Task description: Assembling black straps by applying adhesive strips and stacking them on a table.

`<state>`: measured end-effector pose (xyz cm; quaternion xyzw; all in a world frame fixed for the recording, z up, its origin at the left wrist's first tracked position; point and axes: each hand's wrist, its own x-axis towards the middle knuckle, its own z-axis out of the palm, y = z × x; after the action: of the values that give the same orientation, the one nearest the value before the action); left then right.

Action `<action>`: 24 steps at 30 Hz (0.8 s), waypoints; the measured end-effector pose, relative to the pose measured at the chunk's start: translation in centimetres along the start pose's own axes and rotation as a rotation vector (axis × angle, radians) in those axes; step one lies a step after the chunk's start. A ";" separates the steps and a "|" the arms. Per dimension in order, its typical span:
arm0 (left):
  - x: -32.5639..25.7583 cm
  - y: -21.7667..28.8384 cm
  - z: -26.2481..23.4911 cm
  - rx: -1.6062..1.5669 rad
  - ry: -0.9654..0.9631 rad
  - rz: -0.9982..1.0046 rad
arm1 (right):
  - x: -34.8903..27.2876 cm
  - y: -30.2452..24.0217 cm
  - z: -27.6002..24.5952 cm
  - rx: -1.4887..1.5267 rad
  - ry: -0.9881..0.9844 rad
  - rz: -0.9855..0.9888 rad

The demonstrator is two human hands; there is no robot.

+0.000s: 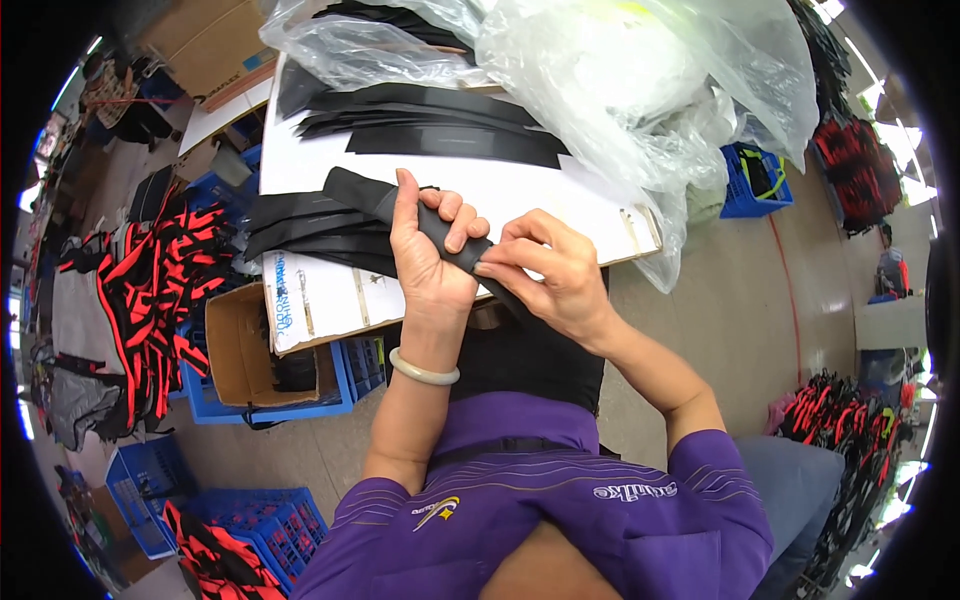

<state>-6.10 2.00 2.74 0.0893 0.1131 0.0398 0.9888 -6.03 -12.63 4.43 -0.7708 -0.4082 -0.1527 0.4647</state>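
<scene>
A long black fabric strip (362, 194) runs diagonally across my two hands, above the near edge of the white table. My left hand (432, 240), palm turned up, has its fingers curled round the strip's middle, with the thumb sticking up. Thumb and fingers of my right hand (548, 268) pinch the strip just beside the left fingers. The strip's lower end hangs past the table edge, partly behind my right hand. Left of my hands, a fanned stack of similar black strips (320, 228) lies on the table. Another row of black strips (450, 145) lies farther back.
Clear plastic bags (640, 120) cover the table's (520, 190) back right. Under its left side sits a cardboard box (235, 340) in a blue crate (350, 385). Black-and-red pieces (150, 290) are heaped at left. Another blue crate (750, 200) stands right; a person (125, 100) is far left.
</scene>
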 end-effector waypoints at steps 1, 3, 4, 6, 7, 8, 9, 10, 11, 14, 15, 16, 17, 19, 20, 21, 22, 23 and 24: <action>0.1 -0.1 0.0 -0.002 -0.003 -0.012 | 0.0 0.1 0.2 -0.016 0.045 -0.013; 0.2 -0.1 -0.1 -0.027 -0.032 -0.015 | -0.5 0.5 0.7 -0.071 0.105 -0.039; 0.2 0.0 -0.1 -0.028 -0.032 -0.016 | -0.6 0.3 0.6 -0.072 0.104 -0.039; 0.1 0.4 -0.1 -0.022 -0.015 0.015 | -0.8 -0.1 0.2 -0.170 0.013 -0.054; 0.2 0.6 0.0 -0.036 -0.029 0.018 | -1.1 0.1 -0.1 -0.218 -0.033 -0.077; 0.1 0.7 0.1 -0.038 -0.030 0.017 | -1.3 0.1 -0.1 -0.220 -0.034 -0.078; 0.1 0.7 0.3 -0.033 -0.043 0.035 | -1.4 0.1 -0.1 -0.240 -0.076 -0.074; 0.0 0.7 0.4 -0.027 -0.055 0.052 | -1.6 0.1 -0.1 -0.262 -0.118 -0.068; 0.0 0.6 0.4 -0.029 -0.059 0.051 | -1.6 0.3 -0.1 -0.268 -0.130 -0.067; -0.3 0.4 0.6 -0.023 -0.077 0.057 | -1.8 -0.2 -0.1 -0.234 -0.196 0.018; -0.3 0.4 0.7 -0.022 -0.079 0.060 | -1.8 -0.3 -0.1 -0.233 -0.195 0.014; -0.3 0.3 0.7 -0.009 -0.108 0.064 | -1.8 -0.2 -0.2 -0.232 -0.192 0.017; -0.3 0.2 0.8 0.004 -0.138 0.071 | -1.9 -0.1 -0.3 -0.230 -0.189 0.017; -0.6 -0.2 1.2 0.070 -0.184 0.128 | -2.3 0.4 -0.2 -0.220 -0.151 -0.016; -0.9 -0.5 1.4 0.135 -0.227 0.184 | -2.6 0.8 0.0 -0.211 -0.115 -0.046; -1.2 -0.9 1.4 0.207 -0.288 0.233 | -2.8 1.2 0.1 -0.187 -0.077 -0.090; -1.4 -1.3 1.4 0.283 -0.365 0.276 | -3.3 1.8 0.3 -0.185 -0.072 -0.105; -1.8 -1.7 1.7 0.287 -0.406 0.302 | -3.7 2.3 0.5 -0.150 -0.018 -0.153; -2.2 -2.0 1.8 0.291 -0.448 0.327 | -4.0 2.7 0.6 -0.115 0.035 -0.201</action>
<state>-7.65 -0.53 4.58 0.2534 -0.1189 0.1612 0.9464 -6.56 -14.71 0.08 -0.7487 -0.4658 -0.2352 0.4089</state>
